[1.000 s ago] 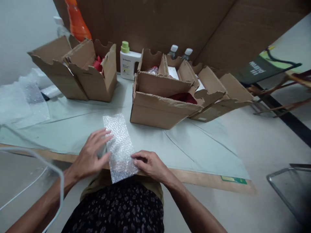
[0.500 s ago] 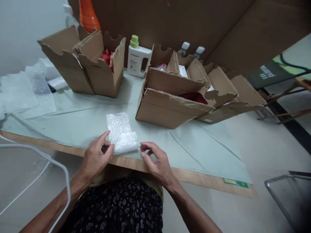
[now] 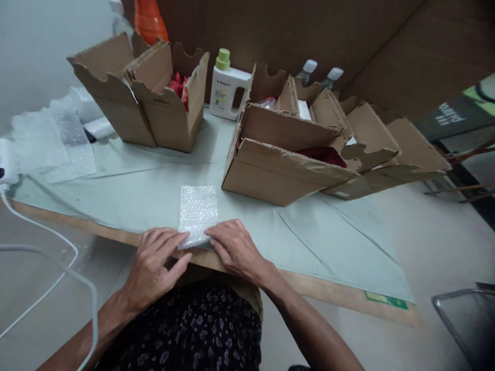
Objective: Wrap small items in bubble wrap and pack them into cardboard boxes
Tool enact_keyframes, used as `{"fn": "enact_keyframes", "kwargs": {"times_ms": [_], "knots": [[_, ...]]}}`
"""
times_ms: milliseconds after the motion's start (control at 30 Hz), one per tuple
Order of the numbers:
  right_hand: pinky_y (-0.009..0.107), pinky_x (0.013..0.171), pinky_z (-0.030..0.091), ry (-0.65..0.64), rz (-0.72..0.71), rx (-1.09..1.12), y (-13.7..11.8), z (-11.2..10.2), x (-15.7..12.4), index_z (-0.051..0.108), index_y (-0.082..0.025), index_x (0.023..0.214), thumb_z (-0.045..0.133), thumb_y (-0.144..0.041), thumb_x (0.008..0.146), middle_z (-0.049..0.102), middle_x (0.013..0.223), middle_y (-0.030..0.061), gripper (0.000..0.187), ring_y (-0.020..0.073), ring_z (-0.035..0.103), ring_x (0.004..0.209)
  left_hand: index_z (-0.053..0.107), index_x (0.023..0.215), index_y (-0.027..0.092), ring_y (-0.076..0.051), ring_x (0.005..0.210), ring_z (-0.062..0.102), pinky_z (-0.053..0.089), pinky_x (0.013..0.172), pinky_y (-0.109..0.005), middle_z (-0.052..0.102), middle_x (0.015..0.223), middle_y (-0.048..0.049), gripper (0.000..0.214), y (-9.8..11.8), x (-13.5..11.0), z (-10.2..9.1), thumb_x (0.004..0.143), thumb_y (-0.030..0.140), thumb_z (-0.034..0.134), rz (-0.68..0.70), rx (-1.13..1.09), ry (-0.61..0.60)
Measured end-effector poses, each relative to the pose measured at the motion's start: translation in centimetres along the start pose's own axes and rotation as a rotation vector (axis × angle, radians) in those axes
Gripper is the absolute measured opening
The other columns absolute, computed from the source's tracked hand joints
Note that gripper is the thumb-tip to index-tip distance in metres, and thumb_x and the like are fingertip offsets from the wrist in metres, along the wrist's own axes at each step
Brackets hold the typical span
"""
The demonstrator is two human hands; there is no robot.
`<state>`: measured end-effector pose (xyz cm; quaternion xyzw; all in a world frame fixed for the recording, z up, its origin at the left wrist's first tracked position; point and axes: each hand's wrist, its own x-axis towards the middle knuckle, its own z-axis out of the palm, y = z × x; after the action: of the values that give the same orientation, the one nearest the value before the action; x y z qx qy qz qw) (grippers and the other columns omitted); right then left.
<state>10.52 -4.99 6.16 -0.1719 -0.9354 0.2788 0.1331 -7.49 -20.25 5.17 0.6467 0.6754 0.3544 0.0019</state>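
In front of me, a piece of clear bubble wrap (image 3: 198, 208) lies near the table's front edge, with a thicker folded strip along its near end. My left hand (image 3: 157, 260) rests at the near left corner, fingertips touching the wrap and thumb held apart. At the near right corner, my right hand (image 3: 236, 250) has its fingers bent over the folded strip, with the thumb close below. Whether anything lies inside the fold cannot be seen.
Open cardboard boxes (image 3: 286, 172) stand behind to the right, and more cardboard boxes (image 3: 170, 116) to the left. A white detergent bottle (image 3: 226, 93) is between them. Bubble wrap sheets (image 3: 73, 139) lie at far left. A white cable (image 3: 71, 247) hangs beside the table (image 3: 127, 190).
My right hand has moved left onto the bubble wrap, from just beside it. The wide front fold is now a narrower strip at the near edge. My left thumb has come off the wrap.
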Motion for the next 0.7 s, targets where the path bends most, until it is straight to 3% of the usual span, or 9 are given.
{"fn": "enact_keyframes", "kwargs": {"times_ms": [100, 200, 300, 400, 467, 533, 600, 700], "knots": [[0.041, 0.095, 0.048, 0.087, 0.098, 0.006, -0.3, -0.4, -0.1, 0.067, -0.022, 0.124, 0.055, -0.022, 0.101, 0.076, 0.117, 0.0078, 0.026, 0.0233, 0.067, 0.105, 0.068, 0.115, 0.018, -0.02, 0.082, 0.066, 0.049, 0.08, -0.036, 0.073, 0.089, -0.0041, 0.021, -0.7, 0.7, 0.9, 0.096, 0.019, 0.058, -0.094, -0.02, 0.009], [0.044, 0.095, 0.047, 0.25, 0.056, -0.145, -0.4, -0.3, -0.5, 0.066, -0.019, 0.125, 0.052, -0.022, 0.101, 0.069, 0.127, 0.0138, 0.028, 0.0274, 0.062, 0.115, 0.071, 0.114, 0.017, -0.021, 0.073, 0.064, 0.049, 0.076, -0.036, 0.07, 0.077, -0.0022, 0.025, -1.8, 1.7, 1.9, 0.095, 0.027, 0.058, -0.188, 0.026, 0.014], [0.047, 0.102, 0.042, 0.155, -0.066, -0.234, -0.4, 0.1, -0.5, 0.065, -0.02, 0.124, 0.055, -0.023, 0.1, 0.067, 0.131, 0.0138, 0.026, 0.0293, 0.056, 0.126, 0.071, 0.114, 0.019, -0.024, 0.077, 0.065, 0.049, 0.079, -0.04, 0.07, 0.078, -0.0033, 0.026, -2.3, 2.3, 2.2, 0.094, 0.03, 0.058, -0.209, 0.098, -0.01], [0.047, 0.103, 0.04, 0.02, -0.108, -0.214, -0.1, 0.4, 0.0, 0.066, -0.02, 0.121, 0.053, -0.02, 0.101, 0.071, 0.125, 0.0114, 0.023, 0.028, 0.057, 0.125, 0.069, 0.117, 0.019, -0.028, 0.097, 0.066, 0.05, 0.088, -0.044, 0.072, 0.103, -0.0109, 0.028, -1.8, 2.0, 1.7, 0.095, 0.033, 0.06, -0.175, 0.114, 0.032], [0.044, 0.102, 0.042, 0.019, -0.07, -0.131, 0.1, 0.4, 0.3, 0.068, -0.019, 0.118, 0.052, -0.019, 0.102, 0.075, 0.115, 0.0095, 0.022, 0.0252, 0.062, 0.116, 0.068, 0.119, 0.02, -0.028, 0.106, 0.065, 0.049, 0.094, -0.044, 0.071, 0.114, -0.012, 0.028, -1.2, 1.6, 1.2, 0.095, 0.032, 0.062, -0.097, 0.058, 0.036], [0.042, 0.1, 0.044, 0.02, -0.014, -0.021, 0.2, 0.2, 0.3, 0.068, -0.021, 0.12, 0.055, -0.021, 0.102, 0.077, 0.109, 0.007, 0.022, 0.0224, 0.065, 0.107, 0.066, 0.12, 0.021, -0.025, 0.102, 0.065, 0.049, 0.093, -0.042, 0.073, 0.108, -0.0086, 0.026, -0.8, 1.3, 0.9, 0.096, 0.028, 0.061, -0.032, -0.015, -0.002], [0.042, 0.099, 0.045, 0.046, 0.037, 0.016, 0.2, 0.0, 0.1, 0.067, -0.022, 0.124, 0.057, -0.022, 0.101, 0.076, 0.112, 0.007, 0.025, 0.0227, 0.065, 0.105, 0.066, 0.121, 0.021, -0.023, 0.093, 0.066, 0.049, 0.088, -0.039, 0.074, 0.097, -0.0055, 0.025, -1.0, 1.5, 1.0, 0.098, 0.024, 0.057, -0.044, -0.042, -0.035], [0.046, 0.099, 0.044, 0.132, 0.043, -0.119, -0.2, -0.1, -0.3, 0.066, -0.022, 0.126, 0.056, -0.023, 0.1, 0.07, 0.125, 0.0116, 0.028, 0.028, 0.059, 0.118, 0.067, 0.121, 0.019, -0.025, 0.089, 0.065, 0.05, 0.084, -0.042, 0.075, 0.096, -0.0076, 0.027, -1.8, 2.6, 1.8, 0.098, 0.029, 0.056, -0.133, 0.04, -0.046]]}}
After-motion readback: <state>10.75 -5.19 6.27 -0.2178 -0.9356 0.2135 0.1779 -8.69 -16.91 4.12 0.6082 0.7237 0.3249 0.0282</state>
